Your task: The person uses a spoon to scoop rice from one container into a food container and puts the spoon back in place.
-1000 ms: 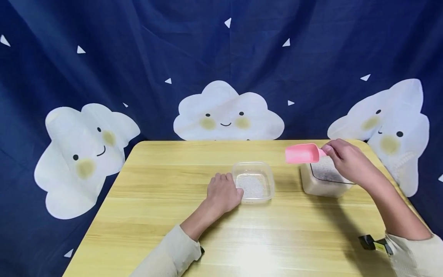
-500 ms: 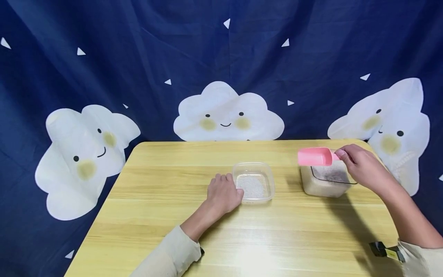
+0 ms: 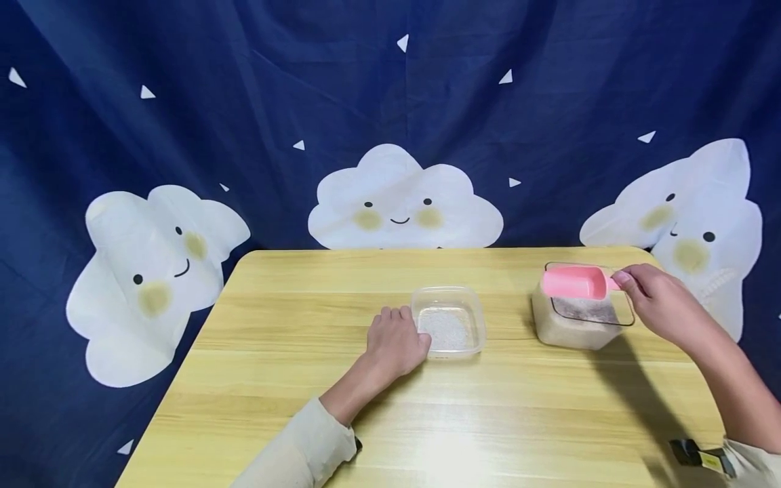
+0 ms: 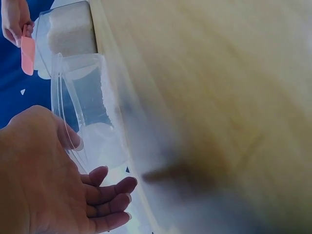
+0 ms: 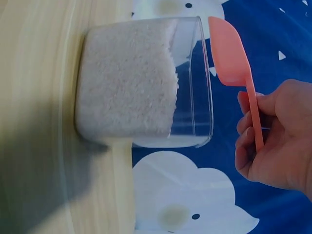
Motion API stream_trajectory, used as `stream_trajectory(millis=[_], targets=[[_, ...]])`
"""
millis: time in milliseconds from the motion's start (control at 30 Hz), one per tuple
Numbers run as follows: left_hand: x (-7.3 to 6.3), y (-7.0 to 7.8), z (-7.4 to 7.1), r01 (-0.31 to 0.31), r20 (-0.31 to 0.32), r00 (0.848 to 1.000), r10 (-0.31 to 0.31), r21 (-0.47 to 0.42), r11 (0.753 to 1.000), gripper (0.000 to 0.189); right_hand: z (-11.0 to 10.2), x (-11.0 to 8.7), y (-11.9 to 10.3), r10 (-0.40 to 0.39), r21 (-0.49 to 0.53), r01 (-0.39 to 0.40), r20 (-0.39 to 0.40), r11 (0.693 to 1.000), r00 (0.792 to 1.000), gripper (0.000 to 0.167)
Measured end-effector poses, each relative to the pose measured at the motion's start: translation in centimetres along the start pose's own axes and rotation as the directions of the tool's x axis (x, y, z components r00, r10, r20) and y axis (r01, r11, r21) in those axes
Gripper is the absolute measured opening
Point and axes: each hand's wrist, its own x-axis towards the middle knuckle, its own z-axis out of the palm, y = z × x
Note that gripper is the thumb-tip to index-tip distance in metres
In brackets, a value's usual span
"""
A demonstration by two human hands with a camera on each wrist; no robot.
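Note:
In the head view, my left hand (image 3: 396, 342) is at the left side of a small clear plastic container (image 3: 448, 295) with white grains (image 3: 444, 329) on its bottom. The left wrist view has the thumb against the container's wall and the other fingers loosely bent, not wrapped round it. My right hand (image 3: 668, 305) grips the handle of a pink scoop (image 3: 570, 282). Its bowl is over the larger clear container (image 3: 567, 332), and no grains show in it. In the right wrist view, the scoop stays apart from that container's rim, and rice (image 5: 129, 83) fills much of the container.
Both containers stand on a light wooden table (image 3: 274, 379), the larger one to the right near the back edge. Behind hangs a dark blue curtain (image 3: 262, 81) with white clouds and triangles. A black wrist device (image 3: 702, 457) is on the right sleeve.
My right hand has moved right and slightly toward the front, bringing the pink scoop from the larger container's left edge to over its opening. The left hand and small container stay put.

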Motion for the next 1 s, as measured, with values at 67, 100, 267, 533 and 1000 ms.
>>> stream_trajectory(millis=[67, 100, 267, 533, 1000], targets=[[0.0, 0.0, 0.0, 0.001, 0.003, 1.000, -0.001, 0.000, 1.000, 0.042, -0.1, -0.3, 0.4, 0.007, 0.000, -0.007, -0.002, 1.000, 1.000, 0.026], [0.0, 0.0, 0.0, 0.001, 0.004, 1.000, -0.001, -0.002, 1.000, 0.042, -0.2, -0.4, 0.5, 0.015, -0.002, -0.015, 0.000, 1.000, 1.000, 0.026], [0.1, 0.0, 0.1, 0.003, 0.003, 1.000, -0.003, -0.006, 1.000, 0.041, -0.4, -0.7, 1.4, 0.044, -0.017, -0.043, 0.008, 0.999, 0.999, 0.028], [-0.1, 0.0, 0.0, 0.004, -0.004, 1.000, -0.004, -0.013, 1.000, 0.042, 0.2, -0.9, 2.2, 0.011, -0.069, -0.010, 0.013, 0.998, 1.000, 0.029], [0.0, 0.0, 0.0, 0.010, -0.002, 1.000, -0.010, 0.013, 1.000, 0.043, 1.3, -1.0, 2.5, -0.087, -0.235, 0.054, -0.135, 0.970, 0.987, 0.014]])
